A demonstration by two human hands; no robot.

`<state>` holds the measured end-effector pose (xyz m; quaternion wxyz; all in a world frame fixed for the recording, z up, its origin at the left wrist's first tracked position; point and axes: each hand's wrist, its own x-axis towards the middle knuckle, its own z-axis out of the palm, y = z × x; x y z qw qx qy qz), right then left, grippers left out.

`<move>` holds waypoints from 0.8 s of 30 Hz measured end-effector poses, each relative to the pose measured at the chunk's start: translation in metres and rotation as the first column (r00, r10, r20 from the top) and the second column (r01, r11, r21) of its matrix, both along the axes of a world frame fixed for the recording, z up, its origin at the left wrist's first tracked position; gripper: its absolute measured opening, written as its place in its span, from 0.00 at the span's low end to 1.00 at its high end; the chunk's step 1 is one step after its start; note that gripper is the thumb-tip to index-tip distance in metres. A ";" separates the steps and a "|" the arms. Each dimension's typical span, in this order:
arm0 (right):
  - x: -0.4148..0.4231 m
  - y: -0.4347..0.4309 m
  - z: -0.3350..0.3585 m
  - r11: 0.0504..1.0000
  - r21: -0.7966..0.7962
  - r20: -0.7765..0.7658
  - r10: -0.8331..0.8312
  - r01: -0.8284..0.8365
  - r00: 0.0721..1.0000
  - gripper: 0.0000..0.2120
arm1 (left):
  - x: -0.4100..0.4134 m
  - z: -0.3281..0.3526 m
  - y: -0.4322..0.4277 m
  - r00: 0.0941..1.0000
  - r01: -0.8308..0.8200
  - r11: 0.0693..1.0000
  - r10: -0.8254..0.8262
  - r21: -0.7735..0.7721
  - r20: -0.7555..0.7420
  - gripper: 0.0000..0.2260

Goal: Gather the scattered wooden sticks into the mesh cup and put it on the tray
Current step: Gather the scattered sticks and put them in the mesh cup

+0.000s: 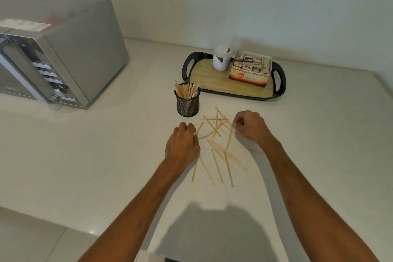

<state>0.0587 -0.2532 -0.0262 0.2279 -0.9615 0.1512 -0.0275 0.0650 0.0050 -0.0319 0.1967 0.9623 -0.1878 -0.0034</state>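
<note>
A black mesh cup stands upright on the counter and holds several wooden sticks. More wooden sticks lie scattered in front of it, between my hands. My left hand rests knuckles-up at the pile's left edge, its curled fingers over the ends of sticks there. My right hand is at the pile's right edge and pinches the top of one stick between thumb and forefinger. The wood-patterned tray with black handles sits behind the cup, to its right.
On the tray stand a white jar and an open box of tea sachets. A silver microwave fills the counter's left side. The wall runs just behind the tray. The counter's front edge is at bottom left.
</note>
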 end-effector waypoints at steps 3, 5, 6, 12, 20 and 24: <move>0.010 0.005 0.005 0.998 0.044 0.094 -0.044 0.040 0.995 0.11 | -0.005 0.006 -0.011 0.998 -0.016 1.000 0.017 0.018 -0.068 0.16; 0.018 0.011 0.004 1.000 0.028 0.074 -0.003 0.001 0.997 0.08 | -0.010 0.007 -0.019 0.993 -0.029 0.997 0.036 0.065 -0.112 0.23; 0.023 0.016 0.003 0.999 0.009 0.043 0.035 -0.036 0.998 0.08 | -0.014 0.007 -0.024 0.990 -0.026 0.995 0.038 0.096 -0.134 0.27; 0.036 0.048 0.002 0.995 -0.042 -0.009 0.094 -0.094 0.996 0.28 | -0.038 0.004 -0.051 0.984 -0.055 0.979 0.087 0.198 -0.155 0.44; 0.019 0.039 0.002 0.979 -0.062 -0.066 0.191 -0.195 0.979 0.10 | -0.037 0.014 -0.065 0.970 -0.127 0.977 0.158 0.172 -0.183 0.34; -0.006 0.010 0.004 0.985 -0.071 -0.090 0.151 -0.158 0.984 0.08 | -0.036 0.020 -0.065 0.963 -0.123 0.980 0.155 0.154 -0.219 0.27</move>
